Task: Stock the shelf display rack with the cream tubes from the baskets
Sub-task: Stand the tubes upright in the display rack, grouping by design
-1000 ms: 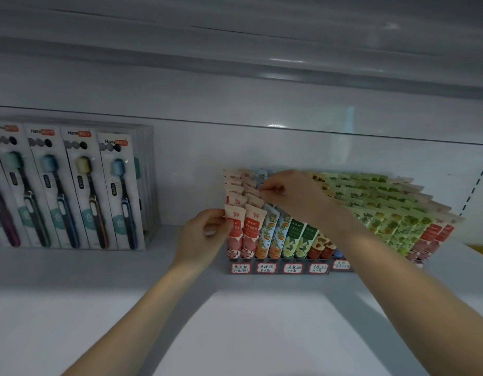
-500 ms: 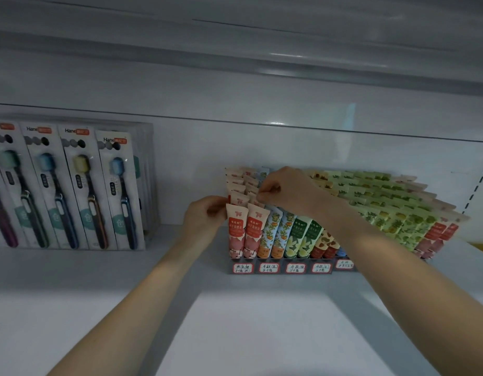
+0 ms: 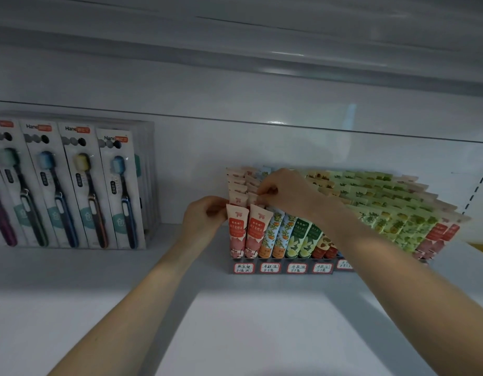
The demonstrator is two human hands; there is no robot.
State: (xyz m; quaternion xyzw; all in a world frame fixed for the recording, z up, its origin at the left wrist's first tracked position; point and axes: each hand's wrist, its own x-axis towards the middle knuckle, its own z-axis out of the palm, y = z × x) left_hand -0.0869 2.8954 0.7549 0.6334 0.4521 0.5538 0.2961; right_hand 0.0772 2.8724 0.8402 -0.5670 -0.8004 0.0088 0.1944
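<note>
Right fingers (image 3: 262, 191) first: they were pinched narrow, thumb against forefinger, on the crimped top of a pink tube (image 3: 252, 198) in the second column from the left, one row behind the front. The right hand (image 3: 287, 189) arched over the display with knuckles up. Its forearm ran off to the lower right, crossing the front of the rows.

Over to the left fingers (image 3: 217, 207): they were curled, tips at the top left corner of the front pink tube (image 3: 237, 232). Pinching it or only steadying it? I could not tell. The left hand (image 3: 201, 217) sat just beside the left end of the rack (image 3: 256, 268), forearm stretching away to the lower left.

Then the count. The cream tubes (image 3: 285, 234) stood cap-down, leaning back, in the rack on the shelf (image 3: 126, 280). In the front row I counted eight: two pink, two orange-and-blue, two green, two reddish brown. Further right the forearm hid the row. The rows behind stepped upward, too covered to count.

The handwritten labels (image 3: 268, 267) on the rack's front came to four whole, with a fifth half hidden. On the right fanned a further bank of tubes, mostly green, pink-red at the far end.

Well apart to the left stood the toothbrush packs (image 3: 83, 185): four in full face, a fifth cut by the edge.
</note>
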